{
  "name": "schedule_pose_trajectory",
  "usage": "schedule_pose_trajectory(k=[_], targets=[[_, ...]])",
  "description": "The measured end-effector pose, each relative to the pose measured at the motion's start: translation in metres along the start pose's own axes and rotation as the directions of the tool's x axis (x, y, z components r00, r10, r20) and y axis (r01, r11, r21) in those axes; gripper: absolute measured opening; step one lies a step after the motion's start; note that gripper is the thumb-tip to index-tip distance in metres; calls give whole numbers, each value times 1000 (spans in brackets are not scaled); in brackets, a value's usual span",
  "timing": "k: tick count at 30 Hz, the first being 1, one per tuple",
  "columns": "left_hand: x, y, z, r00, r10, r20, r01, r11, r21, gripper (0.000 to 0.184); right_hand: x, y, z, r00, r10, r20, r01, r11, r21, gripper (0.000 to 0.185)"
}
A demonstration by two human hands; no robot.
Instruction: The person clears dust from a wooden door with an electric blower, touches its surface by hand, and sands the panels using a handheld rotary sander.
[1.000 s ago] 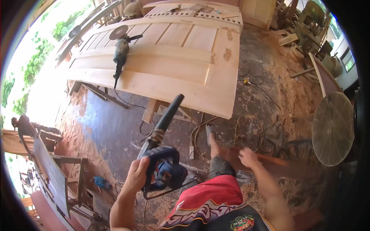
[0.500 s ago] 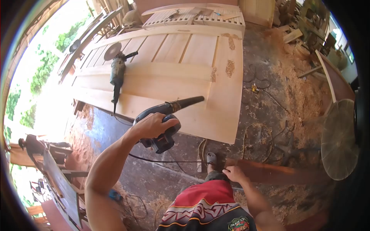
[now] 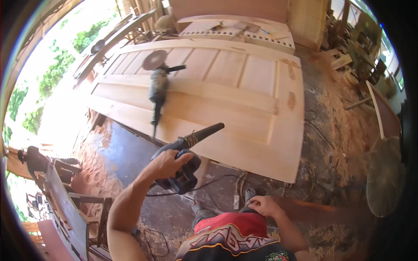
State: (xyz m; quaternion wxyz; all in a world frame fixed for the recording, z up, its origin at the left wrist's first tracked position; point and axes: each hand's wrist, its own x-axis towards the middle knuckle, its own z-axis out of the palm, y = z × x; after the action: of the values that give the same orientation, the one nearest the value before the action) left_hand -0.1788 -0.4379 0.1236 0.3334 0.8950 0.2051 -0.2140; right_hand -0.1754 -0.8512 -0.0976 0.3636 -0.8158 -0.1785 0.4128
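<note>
My left hand (image 3: 167,164) is wrapped round the handle of a dark electric blower (image 3: 188,174). The blower's black nozzle (image 3: 207,132) points up and to the right, over the near edge of a pale wooden panelled door (image 3: 244,158). An angle grinder (image 3: 158,89) with a round disc lies on the door, left of the nozzle. Brown speckled patches (image 3: 291,101) mark the door's right end. Low beside my right thigh, my right hand (image 3: 264,206) hangs with loosely bent fingers and nothing visible in it.
A slatted wooden piece (image 3: 237,35) with small tools lies behind the door. Cords (image 3: 217,177) and sawdust (image 3: 337,117) cover parts of the floor. At right stands a round fan (image 3: 383,182). A person (image 3: 37,163) is at far left, near a wooden bench (image 3: 65,204).
My view has shifted, so the door and grinder appear farther right and lower. The nozzle now tilts up more steeply. Brown specks at the panel's right corner look fainter. My left hand keeps its grip.
</note>
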Motion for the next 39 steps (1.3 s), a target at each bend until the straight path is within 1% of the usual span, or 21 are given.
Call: schedule_pose_trajectory(k=[1,3,5,7,9,11,13,15,18,19,22,26,28,30,31,33,34,35,36,38,39], targets=[[-13,-33,-7,999,-12,-41,8,997,-75,56,10,-28,12,998,-26,-65,34,992,120,24],[-34,-106,-18,994,-33,-105,7,973,-231,58,40,-88,37,904,-278,-324,267,960,-80,20],[-59,-165,-33,976,-70,-208,-10,932,-363,58,79,-152,62,701,-530,-477,474,846,-242,17],[-77,-221,-44,951,-119,-284,-41,866,-498,59,115,-221,84,826,-358,-435,394,919,-8,18],[-92,-263,-50,916,-205,-345,8,868,-496,59,179,-262,104,881,-323,-345,349,937,13,20],[-106,-298,-47,883,-249,-398,6,854,-521,60,239,-312,127,851,-397,-345,386,917,-102,24],[-120,-310,-51,868,-281,-409,-6,818,-575,62,311,-344,161,758,-492,-428,505,858,-93,28],[-124,-318,-54,871,-291,-396,-30,773,-634,61,355,-384,188,858,-297,-419,433,858,277,31],[-117,-315,-64,907,-235,-351,-73,731,-679,59,391,-435,203,801,-270,-535,414,894,168,29],[-112,-310,-69,918,-211,-337,-83,726,-683,58,411,-441,202,796,-260,-546,442,867,232,30],[-81,-297,-85,941,-166,-296,-80,739,-669,59,466,-447,169,652,-365,-664,530,846,56,29],[5,-286,-113,926,-154,-345,-118,750,-651,63,539,-456,108,596,-243,-765,509,851,127,28],[34,-280,-124,914,-163,-371,-123,761,-637,65,575,-464,97,425,-325,-845,558,829,-37,33],[51,-281,-140,909,-174,-379,-114,771,-626,66,544,-495,107,560,-514,-650,547,819,-176,38],[59,-293,-140,889,-165,-427,-148,780,-609,67,508,-517,114,645,-608,-463,571,786,-237,42],[62,-307,-145,896,-278,-346,-57,701,-711,67,488,-509,155,543,-764,-349,738,633,-236,46],[62,-316,-144,894,-331,-301,-17,648,-761,66,476,-500,178,561,-771,-302,729,633,-261,51],[68,-332,-140,899,-348,-265,27,648,-761,63,446,-504,184,638,-741,-208,712,671,-208,55],[72,-333,-144,906,-341,-252,-4,586,-810,62,414,-511,184,704,-703,-104,686,710,-159,60],[68,-327,-155,921,-320,-224,-61,450,-891,59,388,-510,194,762,-646,-42,634,758,-151,75],[55,-302,-178,952,-300,-63,15,251,-968,60,380,-514,191,791,-611,-24,609,791,-61,77]])
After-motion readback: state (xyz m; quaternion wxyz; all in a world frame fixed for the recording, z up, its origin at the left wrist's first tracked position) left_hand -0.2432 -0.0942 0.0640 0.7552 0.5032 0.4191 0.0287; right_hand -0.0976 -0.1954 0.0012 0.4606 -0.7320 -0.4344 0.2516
